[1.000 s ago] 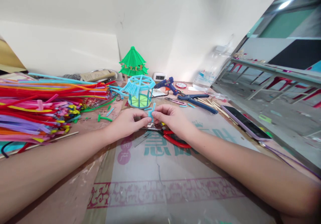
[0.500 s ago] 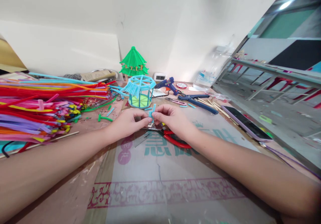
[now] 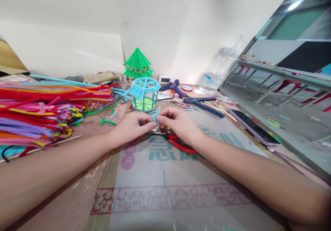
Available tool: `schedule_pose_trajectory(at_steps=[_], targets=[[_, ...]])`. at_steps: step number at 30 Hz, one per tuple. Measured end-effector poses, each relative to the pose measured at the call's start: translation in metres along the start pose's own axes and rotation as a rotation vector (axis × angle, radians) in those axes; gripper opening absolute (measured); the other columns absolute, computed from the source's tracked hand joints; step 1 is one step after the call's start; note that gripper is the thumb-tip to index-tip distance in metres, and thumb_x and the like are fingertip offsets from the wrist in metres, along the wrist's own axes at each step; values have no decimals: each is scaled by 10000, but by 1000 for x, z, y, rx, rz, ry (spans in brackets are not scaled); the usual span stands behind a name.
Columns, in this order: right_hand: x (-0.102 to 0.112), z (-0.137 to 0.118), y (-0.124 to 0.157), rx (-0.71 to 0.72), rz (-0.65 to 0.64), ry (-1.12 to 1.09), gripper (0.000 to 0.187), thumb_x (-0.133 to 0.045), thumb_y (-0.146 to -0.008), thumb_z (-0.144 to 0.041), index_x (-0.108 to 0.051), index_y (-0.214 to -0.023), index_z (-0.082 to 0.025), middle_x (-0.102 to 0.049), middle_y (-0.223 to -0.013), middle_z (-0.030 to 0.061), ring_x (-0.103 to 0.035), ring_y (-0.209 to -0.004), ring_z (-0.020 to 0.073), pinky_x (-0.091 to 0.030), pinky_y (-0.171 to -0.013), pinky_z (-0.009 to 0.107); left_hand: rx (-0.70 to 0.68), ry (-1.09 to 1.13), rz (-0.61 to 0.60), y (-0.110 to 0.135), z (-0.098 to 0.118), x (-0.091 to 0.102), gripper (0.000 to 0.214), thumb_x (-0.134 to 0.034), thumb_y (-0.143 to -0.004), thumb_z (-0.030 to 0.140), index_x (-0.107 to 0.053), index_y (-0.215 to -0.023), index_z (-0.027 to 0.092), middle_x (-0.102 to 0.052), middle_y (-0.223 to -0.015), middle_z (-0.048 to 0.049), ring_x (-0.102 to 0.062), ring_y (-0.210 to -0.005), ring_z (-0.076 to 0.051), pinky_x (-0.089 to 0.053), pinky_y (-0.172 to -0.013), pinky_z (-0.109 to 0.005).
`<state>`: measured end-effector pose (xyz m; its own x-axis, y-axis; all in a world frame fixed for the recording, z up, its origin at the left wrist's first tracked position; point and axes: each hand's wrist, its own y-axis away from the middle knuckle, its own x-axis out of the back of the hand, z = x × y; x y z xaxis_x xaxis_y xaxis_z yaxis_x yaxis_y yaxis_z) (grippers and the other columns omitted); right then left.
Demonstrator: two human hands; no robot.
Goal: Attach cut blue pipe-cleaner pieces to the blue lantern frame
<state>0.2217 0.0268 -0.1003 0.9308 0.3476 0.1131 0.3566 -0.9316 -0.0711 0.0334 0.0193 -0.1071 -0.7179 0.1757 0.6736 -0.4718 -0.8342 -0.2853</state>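
My left hand [image 3: 137,124] and my right hand [image 3: 176,120] meet at the middle of the table, fingertips pinched together. Between them stand short light-blue pipe cleaner pieces [image 3: 158,111], held in both pinches. Just behind is a round pavilion-like model [image 3: 145,93] with light-blue pipe cleaner strips on its upper frame and a yellow-green base. A green tiered roof [image 3: 138,62] rises behind that. Below my right hand lie red-handled scissors [image 3: 181,145], partly covered by the hand. A clear ruler-like strip [image 3: 148,143] rests under my left fingers.
Bundles of colourful pipe cleaners [image 3: 38,113] fill the left side. At the back are a blue glue gun [image 3: 172,86], a small digital clock [image 3: 164,79] and a plastic bottle [image 3: 213,76]. Blue-handled pliers [image 3: 207,106], wooden sticks [image 3: 227,112] and a phone [image 3: 253,127] lie on the right.
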Motion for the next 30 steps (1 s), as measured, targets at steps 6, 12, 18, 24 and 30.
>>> schedule_pose_trajectory(at_steps=[6, 12, 18, 24, 30], targets=[[0, 0, 0, 0, 2, -1, 273, -745, -678, -401, -610, -776, -185, -582, -624, -38, -533, -572, 101, -451, -554, 241, -4, -14, -2, 0, -1, 0, 312, -525, -877, 385, -665, -718, 156, -650, -683, 4, -567, -666, -132, -410, -635, -232], [0, 0, 0, 0, -8, 21, 219, -724, -706, -362, -612, -771, -184, -579, -638, -39, -530, -581, 96, -455, -570, 238, -14, -2, -4, 0, -2, 0, 287, -542, -869, 376, -665, -727, 159, -654, -693, 4, -574, -678, -132, -406, -638, -232], [0, -1, 0, 16, -45, 53, 223, -708, -727, -372, -625, -795, -177, -583, -666, -33, -520, -586, 92, -448, -574, 238, -47, -61, 3, 0, -2, 1, 286, -541, -870, 353, -644, -690, 156, -626, -655, 14, -556, -660, -123, -385, -638, -233], [-1, -4, 2, 7, -56, 76, 231, -695, -741, -374, -636, -830, -169, -611, -714, -19, -531, -613, 94, -451, -604, 241, -59, -54, -5, 1, -2, 1, 280, -523, -882, 336, -666, -727, 153, -634, -670, 11, -565, -675, -126, -391, -649, -231], [-2, -5, 2, 26, -85, 121, 263, -716, -711, -391, -592, -761, -164, -583, -666, -30, -510, -600, 96, -429, -589, 241, -72, -9, -37, 0, -2, 1, 239, -555, -864, 300, -697, -754, 144, -642, -677, 11, -570, -657, -112, -399, -631, -213]])
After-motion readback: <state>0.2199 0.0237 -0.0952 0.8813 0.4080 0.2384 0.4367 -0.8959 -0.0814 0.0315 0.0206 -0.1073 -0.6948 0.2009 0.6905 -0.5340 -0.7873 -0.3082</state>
